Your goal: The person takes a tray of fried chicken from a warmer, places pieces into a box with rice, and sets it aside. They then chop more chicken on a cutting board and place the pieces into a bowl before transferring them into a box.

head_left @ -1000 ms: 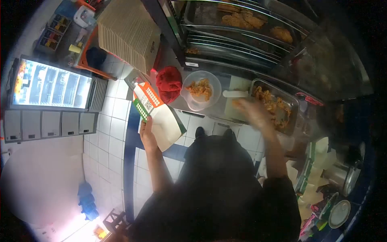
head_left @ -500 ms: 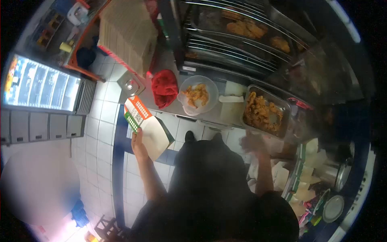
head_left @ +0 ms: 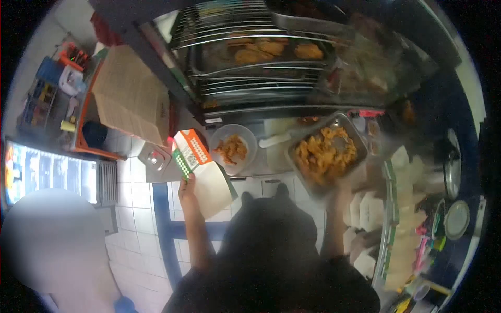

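Note:
My left hand (head_left: 188, 188) grips the lower edge of an open paper box (head_left: 210, 185) with orange and green printed flaps. Beside the box, a round clear bowl (head_left: 250, 154) on the counter holds some fried pieces (head_left: 231, 149). My right hand (head_left: 339, 194) is blurred at the near edge of a metal tray (head_left: 361, 166) full of fried pieces (head_left: 324, 154); its fingers cannot be made out. Between bowl and tray lies a white-handled utensil (head_left: 274, 140).
A heated cabinet with wire racks (head_left: 250, 78) stands behind the counter. Tall stacked cardboard (head_left: 130, 94) is at the left, near a metal lid (head_left: 155, 156). Folded boxes (head_left: 404, 224) line the right side. A blurred round shape (head_left: 52, 240) covers the lower left.
The view has turned and shifted. My right hand has come to the tray's near edge, and the tray sits tilted at a different angle. The box in my left hand is now nearer the bowl.

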A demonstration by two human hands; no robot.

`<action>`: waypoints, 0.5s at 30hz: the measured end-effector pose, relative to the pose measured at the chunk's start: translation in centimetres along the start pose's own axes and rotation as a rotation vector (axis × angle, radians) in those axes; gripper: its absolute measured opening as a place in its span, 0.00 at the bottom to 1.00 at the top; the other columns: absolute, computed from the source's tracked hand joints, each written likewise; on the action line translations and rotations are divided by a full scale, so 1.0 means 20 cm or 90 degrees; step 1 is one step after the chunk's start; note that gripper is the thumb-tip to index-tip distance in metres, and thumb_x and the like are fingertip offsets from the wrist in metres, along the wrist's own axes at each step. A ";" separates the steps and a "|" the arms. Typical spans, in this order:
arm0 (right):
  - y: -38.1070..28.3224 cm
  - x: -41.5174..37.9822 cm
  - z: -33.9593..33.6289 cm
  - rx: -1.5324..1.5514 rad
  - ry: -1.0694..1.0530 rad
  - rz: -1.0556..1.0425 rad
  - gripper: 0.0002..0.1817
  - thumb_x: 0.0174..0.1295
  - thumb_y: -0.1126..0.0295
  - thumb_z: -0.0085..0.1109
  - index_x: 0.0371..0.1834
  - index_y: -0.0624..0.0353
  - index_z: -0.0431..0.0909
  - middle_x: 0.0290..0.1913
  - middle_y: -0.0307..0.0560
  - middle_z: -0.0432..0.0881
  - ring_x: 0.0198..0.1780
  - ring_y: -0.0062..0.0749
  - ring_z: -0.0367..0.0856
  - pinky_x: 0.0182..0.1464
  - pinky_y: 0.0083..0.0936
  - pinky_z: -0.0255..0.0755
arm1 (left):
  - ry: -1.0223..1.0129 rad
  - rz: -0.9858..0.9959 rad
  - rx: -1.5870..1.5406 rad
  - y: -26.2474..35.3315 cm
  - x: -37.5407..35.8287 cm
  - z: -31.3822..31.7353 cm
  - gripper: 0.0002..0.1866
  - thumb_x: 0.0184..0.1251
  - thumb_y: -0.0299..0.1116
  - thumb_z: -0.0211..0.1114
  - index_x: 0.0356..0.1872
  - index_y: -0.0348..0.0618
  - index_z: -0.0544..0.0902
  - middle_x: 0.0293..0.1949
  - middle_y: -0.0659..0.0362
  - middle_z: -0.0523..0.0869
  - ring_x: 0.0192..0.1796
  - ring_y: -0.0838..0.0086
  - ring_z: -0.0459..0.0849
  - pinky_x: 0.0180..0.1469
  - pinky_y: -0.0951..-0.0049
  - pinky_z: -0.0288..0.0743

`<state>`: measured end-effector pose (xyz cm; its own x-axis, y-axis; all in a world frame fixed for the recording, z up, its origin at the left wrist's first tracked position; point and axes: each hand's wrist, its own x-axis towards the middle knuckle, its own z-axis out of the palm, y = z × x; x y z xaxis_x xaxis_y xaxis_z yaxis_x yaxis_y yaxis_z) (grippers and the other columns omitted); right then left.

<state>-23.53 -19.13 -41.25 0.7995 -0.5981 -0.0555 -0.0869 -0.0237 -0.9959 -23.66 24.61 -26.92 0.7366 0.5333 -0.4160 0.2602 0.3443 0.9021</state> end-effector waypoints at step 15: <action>-1.56 -0.06 0.75 -0.008 -0.421 -0.092 0.27 0.52 0.67 0.60 0.57 0.64 0.77 0.46 0.45 0.83 0.49 0.29 0.80 0.54 0.26 0.73 | 0.094 0.054 -0.129 -0.13 -0.08 -0.39 0.11 0.76 0.41 0.59 0.44 0.43 0.78 0.36 0.61 0.84 0.32 0.79 0.81 0.34 0.76 0.75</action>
<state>-12.89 -5.53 -11.15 0.9987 0.0278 0.0420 0.0440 -0.0775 -0.9960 -30.45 28.80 -29.49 0.6469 0.6692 -0.3656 0.0600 0.4333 0.8993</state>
